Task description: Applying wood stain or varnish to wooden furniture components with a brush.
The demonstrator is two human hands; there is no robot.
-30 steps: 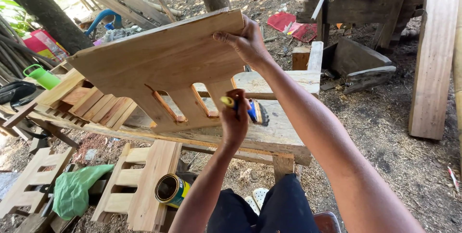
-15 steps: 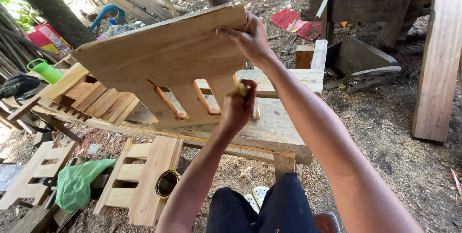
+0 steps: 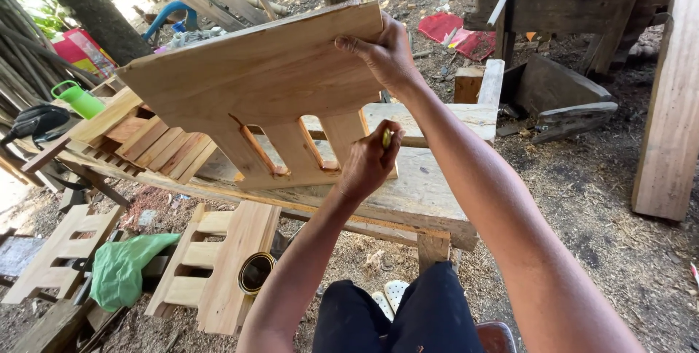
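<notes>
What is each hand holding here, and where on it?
Right hand grips the slotted wooden panel at its upper right edge. Left hand is closed round a small yellow-tipped tool, mostly hidden, against the panel's lower part.

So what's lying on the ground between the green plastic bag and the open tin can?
In the head view, a slotted wooden panel lies flat between the green plastic bag and the open tin can.

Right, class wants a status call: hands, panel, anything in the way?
Right hand grips top edge of slotted wood panel, tilted over workbench. Left hand shut on small yellow tool at panel's lower slats. Nothing blocking.
</notes>
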